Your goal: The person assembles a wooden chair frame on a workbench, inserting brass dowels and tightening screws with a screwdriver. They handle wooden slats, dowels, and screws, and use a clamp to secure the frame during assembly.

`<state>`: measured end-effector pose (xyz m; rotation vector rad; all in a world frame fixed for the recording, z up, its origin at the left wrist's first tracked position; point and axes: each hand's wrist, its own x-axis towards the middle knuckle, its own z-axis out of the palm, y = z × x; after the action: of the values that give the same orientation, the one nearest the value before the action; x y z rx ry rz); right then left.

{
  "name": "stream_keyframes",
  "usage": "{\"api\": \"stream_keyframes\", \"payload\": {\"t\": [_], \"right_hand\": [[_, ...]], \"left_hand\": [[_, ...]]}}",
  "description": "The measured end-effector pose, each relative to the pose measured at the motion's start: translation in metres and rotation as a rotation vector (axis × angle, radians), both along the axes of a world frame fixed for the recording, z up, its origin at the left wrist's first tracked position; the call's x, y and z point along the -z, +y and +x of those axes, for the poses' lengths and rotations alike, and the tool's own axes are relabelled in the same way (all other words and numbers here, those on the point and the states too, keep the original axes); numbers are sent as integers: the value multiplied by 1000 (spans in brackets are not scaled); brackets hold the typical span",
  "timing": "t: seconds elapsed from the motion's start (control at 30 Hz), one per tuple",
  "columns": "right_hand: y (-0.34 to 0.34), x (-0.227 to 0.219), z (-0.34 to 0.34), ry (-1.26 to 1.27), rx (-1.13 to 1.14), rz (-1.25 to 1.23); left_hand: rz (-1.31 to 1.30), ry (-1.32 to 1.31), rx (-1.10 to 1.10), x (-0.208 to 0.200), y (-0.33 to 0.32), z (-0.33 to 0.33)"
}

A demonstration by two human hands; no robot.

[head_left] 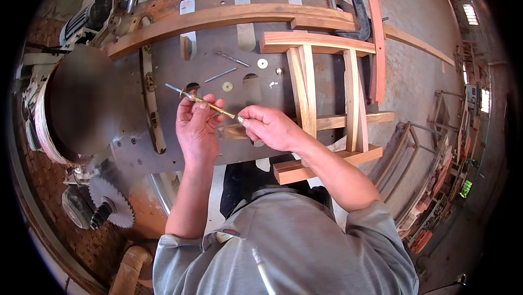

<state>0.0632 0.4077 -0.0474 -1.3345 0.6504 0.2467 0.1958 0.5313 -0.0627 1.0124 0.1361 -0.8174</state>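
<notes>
My left hand (195, 128) is closed round a slim, turned brass rod (222, 111), held at a slant above the metal table. A thin steel shaft (173, 87) sticks out of its upper left end. At the lower right end, my right hand (268, 126) pinches a small shiny metal piece (240, 120), against or very near the brass tip; I cannot tell if they touch. Beyond the hands lie a twist drill bit (232, 59), a steel rod (220, 74), a pale washer (262, 64), a brass-coloured washer (227, 86) and a small round metal part (279, 71).
A wooden frame (308, 93) stands at the right of the slotted metal table (169, 71). Behind it a C-clamp (357, 11) grips a long wooden bar (218, 16). A spirit level (149, 85) lies at left. Toothed saw blades (117, 202) sit on machinery at the left.
</notes>
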Motion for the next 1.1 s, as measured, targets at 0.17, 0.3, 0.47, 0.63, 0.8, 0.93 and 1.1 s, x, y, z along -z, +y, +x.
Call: {"api": "stream_keyframes", "payload": {"t": [0.17, 0.3, 0.47, 0.63, 0.8, 0.93, 1.1], "right_hand": [[0, -2, 5, -10, 24, 51], [2, 0, 8, -8, 48, 69], [0, 0, 10, 10, 26, 83], [1, 0, 11, -3, 36, 89], [1, 0, 10, -21, 40, 92], [1, -1, 10, -38, 54, 142], [-2, -5, 8, -40, 57, 190]], "left_hand": [[10, 37, 18, 3, 1, 4], [-5, 55, 20, 8, 4, 5], [-18, 81, 10, 8, 4, 6], [-17, 81, 26, 8, 5, 6], [-32, 68, 38, 4, 5, 5], [-24, 72, 62, 1, 5, 4], [-43, 85, 69, -1, 3, 1]]}}
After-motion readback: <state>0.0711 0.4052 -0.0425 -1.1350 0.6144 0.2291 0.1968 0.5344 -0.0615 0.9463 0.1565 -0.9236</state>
